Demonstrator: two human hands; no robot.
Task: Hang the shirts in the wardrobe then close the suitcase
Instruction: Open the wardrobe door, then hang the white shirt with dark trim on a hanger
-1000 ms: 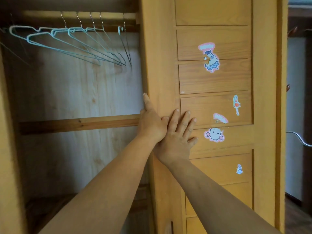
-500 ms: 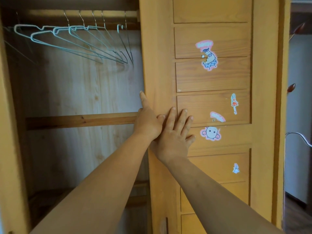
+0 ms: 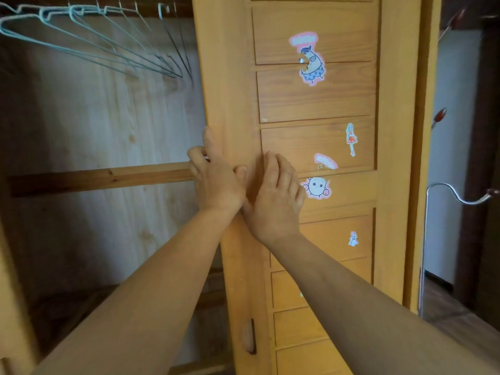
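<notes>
1. Forearms of mine reach forward from the bottom of the view, both bare, meeting at the wardrobe door [image 3: 316, 104].
2. My left hand [image 3: 216, 182] sits at the door's left edge; its fingers curl round that edge, with one finger lying straight up along the front of the frame, so it grips the door.
3. My right hand [image 3: 273, 198] lies just beside the left one, touching it at the thumb side, fingers relaxed and loosely spread against the door's front face, holding nothing.
4. Beside my right fingers a round-faced sticker [image 3: 316, 187] is stuck on the door's cross rail; other stickers sit higher and lower on the panels, among them a blue-and-yellow figure [image 3: 311, 62].
5. Low on the door's left stile there is a small recessed handle [image 3: 249, 336].
6. Left of the door the wardrobe [image 3: 94, 117] stands open, a wooden crossbar [image 3: 102, 177] running across its pale back wall.
7. At the top of that opening several light blue wire hangers [image 3: 89, 36] hang in a bunch, bare of clothes.
8. Shirts and suitcase are not in view.
9. Far right, past the door's frame, a curved metal hook [image 3: 460, 194] shows.
</notes>
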